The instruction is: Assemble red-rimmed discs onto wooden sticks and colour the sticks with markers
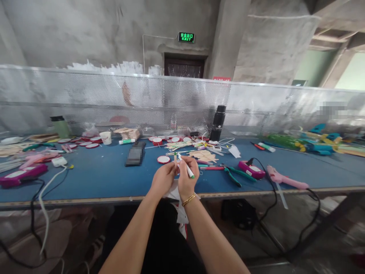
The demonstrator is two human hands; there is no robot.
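Note:
My right hand (188,173) is closed on a white marker (187,170) with a green end; its tip points up and left. Just left of it, my left hand (165,176) pinches a small wooden stick (175,156) that looks green at its upper end. The two hands are close together over the table's front edge, the marker tip near the stick. A round white disc with a red rim (163,159) lies on the blue table (108,171) just beyond my left hand. Loose wooden sticks (203,156) lie behind my right hand.
Green-handled pliers (235,175), a magenta device (251,170) and a pink glue gun (286,179) lie to the right. A black bottle (218,123) stands at the back. Left are a black phone-like object (135,154), a paper cup (105,137) and another magenta device (23,175) with cables.

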